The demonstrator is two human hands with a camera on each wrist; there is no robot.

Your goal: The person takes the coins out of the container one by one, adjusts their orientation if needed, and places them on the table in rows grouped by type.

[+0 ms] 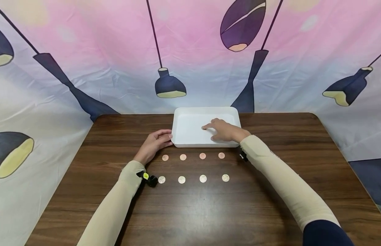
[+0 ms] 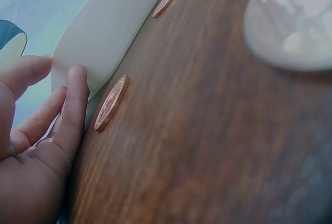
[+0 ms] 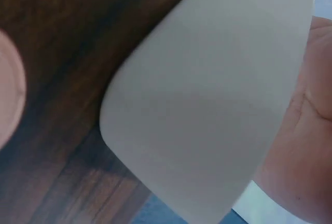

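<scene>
A shallow white tray [image 1: 190,145] stands at the far side of the wooden table. My left hand [image 1: 152,145] touches its left wall with relaxed, nearly straight fingers; in the left wrist view those fingertips [image 2: 77,73] lie right at the tray's side. Over the tray's inside is my right hand [image 1: 224,131], index finger reaching left and thumb spread apart from it. Just in front of the tray runs a row of copper-coloured coins [image 1: 183,157]. Nearer to me lies a second row, of pale silvery coins [image 1: 203,178].
The brown table [image 1: 190,212] reaches back to a hanging cloth [image 1: 122,82] printed with lamps. A small black wrist camera [image 1: 152,181] on my left wrist hangs close beside the leftmost pale coin. The tray's wall [image 3: 197,105] covers much of the right wrist view.
</scene>
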